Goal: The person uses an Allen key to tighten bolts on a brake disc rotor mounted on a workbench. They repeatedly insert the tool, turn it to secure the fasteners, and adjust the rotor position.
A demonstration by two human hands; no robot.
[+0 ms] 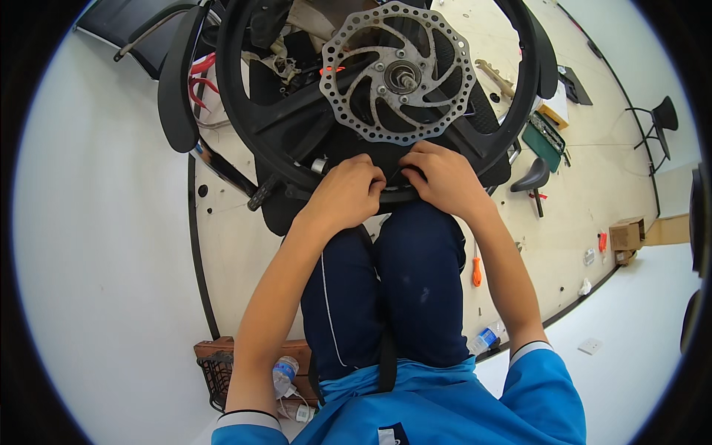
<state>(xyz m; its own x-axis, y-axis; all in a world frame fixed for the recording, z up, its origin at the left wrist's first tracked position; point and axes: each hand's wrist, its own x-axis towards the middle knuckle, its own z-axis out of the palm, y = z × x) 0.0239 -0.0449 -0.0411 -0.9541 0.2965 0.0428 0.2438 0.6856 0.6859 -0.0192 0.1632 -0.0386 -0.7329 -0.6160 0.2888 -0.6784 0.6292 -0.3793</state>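
A black spoked wheel [236, 96] lies flat before my knees, on a black chair seat [278, 211]. A silver brake disc [337, 100] with drilled holes is fixed at its hub [404, 77]. My left hand [347, 191] is closed over the near rim, with curled fingers turned inward. On the same stretch of rim, a little to the right, my right hand [443, 176] is closed with thumb and fingers bent together. The fingertips of both hands are partly hidden, and a short gap separates them. A small silver cylindrical part [319, 165] sits beside my left wrist.
Black armrests [178, 89] flank the wheel. On the floor at right are a green toolbox [545, 144], a bicycle saddle [531, 176], an orange-handled screwdriver [476, 273] and a plastic bottle [486, 338]. A brown box [215, 347] with a black basket stands at lower left.
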